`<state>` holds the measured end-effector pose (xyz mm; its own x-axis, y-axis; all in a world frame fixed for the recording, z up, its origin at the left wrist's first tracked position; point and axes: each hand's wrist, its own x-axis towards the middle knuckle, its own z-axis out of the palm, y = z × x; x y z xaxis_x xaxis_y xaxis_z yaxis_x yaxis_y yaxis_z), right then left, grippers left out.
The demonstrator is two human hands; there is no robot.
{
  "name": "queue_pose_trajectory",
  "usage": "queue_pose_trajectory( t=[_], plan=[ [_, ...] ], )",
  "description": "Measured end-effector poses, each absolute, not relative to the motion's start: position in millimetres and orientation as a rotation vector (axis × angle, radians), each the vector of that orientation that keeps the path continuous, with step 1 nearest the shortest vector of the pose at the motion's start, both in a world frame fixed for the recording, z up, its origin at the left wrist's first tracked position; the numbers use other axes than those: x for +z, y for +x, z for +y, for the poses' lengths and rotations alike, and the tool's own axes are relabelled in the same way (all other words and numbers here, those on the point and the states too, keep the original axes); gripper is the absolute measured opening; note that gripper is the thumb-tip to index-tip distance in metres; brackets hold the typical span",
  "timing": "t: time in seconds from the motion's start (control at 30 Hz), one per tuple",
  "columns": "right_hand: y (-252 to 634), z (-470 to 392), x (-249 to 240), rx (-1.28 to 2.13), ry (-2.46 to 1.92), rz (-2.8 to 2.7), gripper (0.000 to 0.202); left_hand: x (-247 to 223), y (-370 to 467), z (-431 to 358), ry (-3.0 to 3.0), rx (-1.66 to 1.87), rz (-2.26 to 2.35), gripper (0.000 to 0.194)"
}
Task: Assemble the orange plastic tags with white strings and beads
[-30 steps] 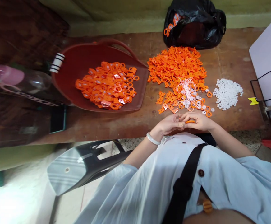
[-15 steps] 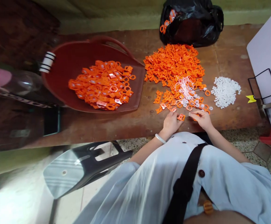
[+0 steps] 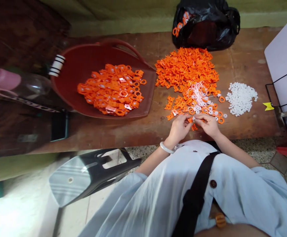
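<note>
My left hand (image 3: 179, 127) pinches a small orange plastic piece (image 3: 190, 120) near the table's front edge. My right hand (image 3: 208, 125) is brought up against it, its fingertips closed on a small white part (image 3: 194, 119) that touches the orange piece. Another orange piece (image 3: 194, 127) shows just below the fingertips. Beyond the hands lie a bundle of white strings (image 3: 197, 92), small white discs and loose orange hexagonal rings (image 3: 221, 120). Behind these spreads a large heap of orange pieces (image 3: 186, 65). A pile of small white plastic parts (image 3: 241, 98) sits to the right.
A dark red scoop-shaped basket (image 3: 71, 65) holding many orange pieces stands on the left of the wooden table (image 3: 123, 133). At the back is a black plastic bag (image 3: 207, 29). A pale board (image 3: 285, 49) with a wire frame stands right; a grey stool (image 3: 71, 179) is below left.
My hands have come together. The right hand has moved left with the white part, up to the orange piece in my left hand. The whole view has shifted slightly.
</note>
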<state>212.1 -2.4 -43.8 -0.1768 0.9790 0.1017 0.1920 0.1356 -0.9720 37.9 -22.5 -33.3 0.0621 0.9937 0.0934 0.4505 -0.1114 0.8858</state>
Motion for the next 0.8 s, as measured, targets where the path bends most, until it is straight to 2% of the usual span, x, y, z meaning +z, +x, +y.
queue_pose_trajectory(
  t=[0.17, 0.3, 0.43, 0.63, 0.8],
  plan=[
    [207, -10, -20, 1.126, -1.108, -1.436, 0.024, -14, 41, -22, 1.252, 1.187, 1.260, 0.028],
    [207, -9, -4, 1.226, -1.098, -1.303, 0.035, -8, 46, -22, 0.828, 1.213, 1.002, 0.040],
    [207, -6, 3, 1.295, -1.084, -1.222, 0.040, 0, 52, -25, 0.646, 1.186, 0.880, 0.043],
    [203, -11, 7, 1.224, -1.077, -1.277, 0.032, 6, 56, -30, 0.603, 1.193, 0.881, 0.047],
    [201, -16, 4, 1.094, -0.996, -1.394, 0.015, 3, 57, -31, 0.612, 1.255, 0.892, 0.051]
  ],
)
